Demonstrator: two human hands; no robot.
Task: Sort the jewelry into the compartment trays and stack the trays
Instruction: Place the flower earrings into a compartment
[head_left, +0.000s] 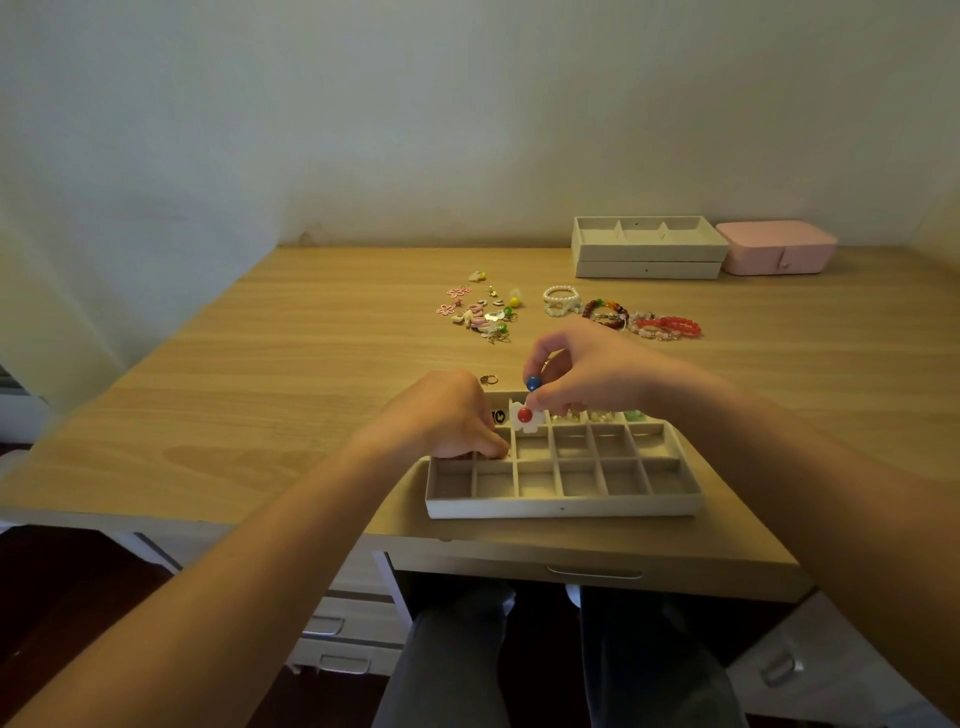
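A beige compartment tray (563, 505) lies near the desk's front edge. My right hand (582, 371) hovers over its far row and pinches a white card carrying a blue ball earring (533, 384) and a red one (524, 414). Small items show in the far-row cells under that hand. My left hand (447, 415) rests curled on the tray's left side, fingertips in a middle-row cell; whether it holds anything is hidden. Farther back lie a pile of small earrings and charms (480, 312) and several beaded bracelets (621, 314). One small ring (488, 380) sits just beyond the tray.
Two stacked beige trays (648, 249) stand at the back right, with a pink jewelry box (776, 253) beside them. The wooden desk (270, 374) ends at a wall behind. Below the front edge are a drawer handle (595, 573) and my legs.
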